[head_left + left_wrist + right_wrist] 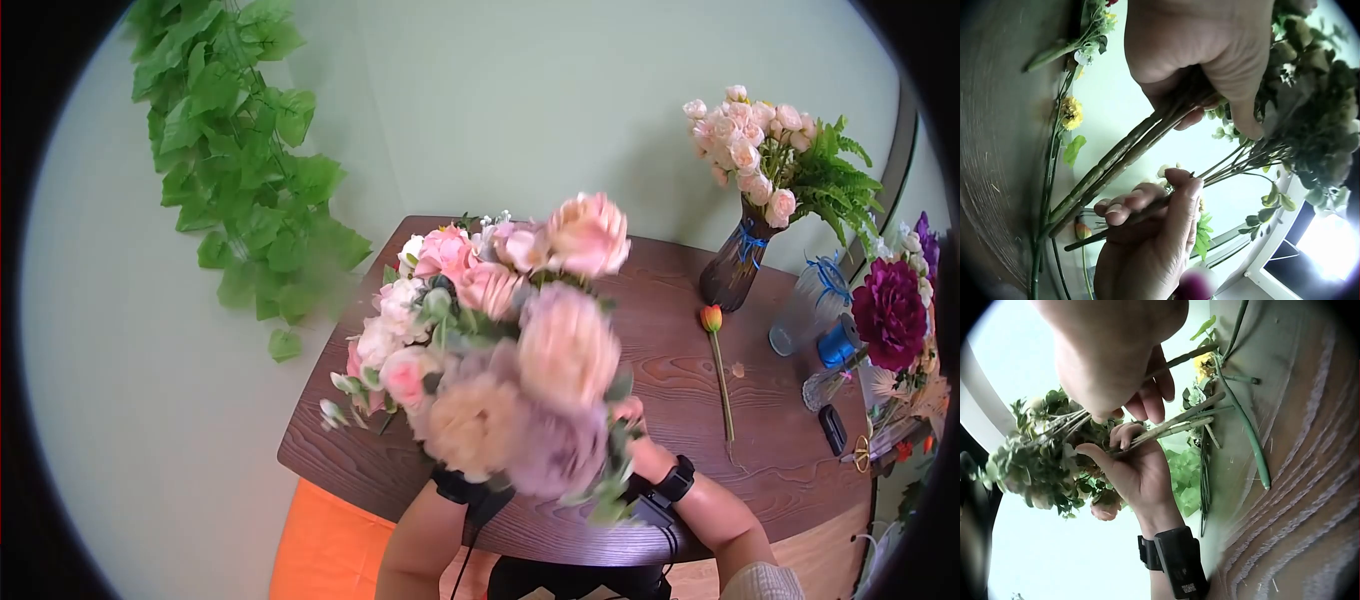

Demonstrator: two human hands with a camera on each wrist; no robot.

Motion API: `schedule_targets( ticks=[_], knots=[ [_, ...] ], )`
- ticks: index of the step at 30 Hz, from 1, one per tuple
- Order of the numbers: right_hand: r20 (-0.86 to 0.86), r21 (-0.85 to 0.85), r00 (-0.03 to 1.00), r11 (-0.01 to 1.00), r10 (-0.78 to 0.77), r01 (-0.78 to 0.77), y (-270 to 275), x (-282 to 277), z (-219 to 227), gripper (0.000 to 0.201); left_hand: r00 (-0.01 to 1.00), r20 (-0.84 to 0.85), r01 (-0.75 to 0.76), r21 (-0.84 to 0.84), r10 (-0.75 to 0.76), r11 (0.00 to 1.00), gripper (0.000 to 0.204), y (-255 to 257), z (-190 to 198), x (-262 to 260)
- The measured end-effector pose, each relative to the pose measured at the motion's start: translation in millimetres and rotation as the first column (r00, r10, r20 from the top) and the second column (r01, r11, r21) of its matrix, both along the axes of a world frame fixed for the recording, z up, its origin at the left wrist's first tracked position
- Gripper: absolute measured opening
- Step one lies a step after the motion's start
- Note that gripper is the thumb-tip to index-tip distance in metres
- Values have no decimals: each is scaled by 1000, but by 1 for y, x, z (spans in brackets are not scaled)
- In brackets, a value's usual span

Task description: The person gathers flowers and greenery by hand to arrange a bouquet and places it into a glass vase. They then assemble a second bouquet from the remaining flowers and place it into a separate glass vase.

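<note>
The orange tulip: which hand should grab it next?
Probably the right hand: the tulip lies on that side of the table. But that hand pinches a slim stem, so its fingers must come free first. The left hand grips thick stems and looks farther away.

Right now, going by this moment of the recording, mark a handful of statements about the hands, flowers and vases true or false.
1. The left hand grips a bundle of thick stems. True.
2. The right hand holds nothing. False: the right hand holds a stem.
3. The orange-red tulip lies on the table. True.
4. The pale pink roses by the fern stand in the clear vase. False: those roses stand in the dark vase.
5. A leafy green vine hangs against the wall. True.
</note>
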State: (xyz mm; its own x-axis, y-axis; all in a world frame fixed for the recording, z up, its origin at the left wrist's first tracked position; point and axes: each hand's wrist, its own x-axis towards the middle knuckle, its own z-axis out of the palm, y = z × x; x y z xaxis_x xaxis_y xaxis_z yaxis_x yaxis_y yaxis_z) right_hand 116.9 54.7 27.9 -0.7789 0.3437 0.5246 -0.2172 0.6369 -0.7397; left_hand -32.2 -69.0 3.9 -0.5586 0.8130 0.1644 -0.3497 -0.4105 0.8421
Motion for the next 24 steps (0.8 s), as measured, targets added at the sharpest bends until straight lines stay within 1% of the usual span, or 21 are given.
schedule_targets(
  ticks=[1,2,3,4,6,7,9,10,11,13,15,16,17,19,21,22,24],
  knots=[
    [18,25,999,999,30,-31,0,-1,-2,17,1000,-18,-9,-5,9,1000,11,-5,-6,5],
    [106,42,994,999,16,-20,0,0,-1,18,999,-35,-17,-11,16,1000,11,-14,-9,-1],
    [192,61,981,998,-1,-11,-2,0,2,18,998,-54,-24,-16,24,1000,11,-10,-10,-5],
    [191,60,982,998,-3,-9,1,0,-6,18,997,-73,-32,-21,30,999,11,-25,-25,2],
    [88,259,993,965,-75,50,8,0,-31,18,993,-110,-47,-31,43,998,11,-34,-37,4],
    [88,259,993,964,-78,53,6,2,-29,18,991,-127,-54,-35,49,998,11,-31,-37,5],
    [49,43,999,999,9,-11,0,8,-17,20,985,-162,-70,-42,62,997,11,-14,-35,2],
    [22,-65,999,997,49,-48,-1,9,-14,21,981,-180,-79,-45,70,996,11,-1,-29,0],
    [21,-65,999,997,49,-48,-2,7,-13,21,977,-198,-89,-49,78,995,11,12,-24,-2],
    [48,66,999,998,-7,4,-2,2,-10,11,968,-234,-110,-54,95,992,11,27,-19,-6],
    [54,47,999,999,-2,0,1,-2,-11,11,956,-270,-132,-57,112,990,12,10,-32,-8],
    [60,28,998,1000,2,-3,3,-3,-13,12,950,-287,-144,-59,121,988,12,10,-34,-10],
    [60,28,998,1000,2,-4,5,-4,-18,12,944,-304,-154,-61,129,986,12,20,-30,-12],
    [1,-40,1000,999,-3,3,8,-3,-25,13,930,-339,-176,-65,144,982,12,16,-38,-11],
    [-104,178,994,982,-42,60,6,-3,-21,20,914,-375,-196,-68,157,978,12,23,-38,-13],
    [-106,178,993,982,-43,61,6,-3,-22,20,905,-393,-206,-70,163,976,12,25,-39,-14],
    [-123,-22,992,999,-29,26,7,-3,-23,15,887,-429,-225,-72,174,972,13,37,-42,-8]
  ],
)
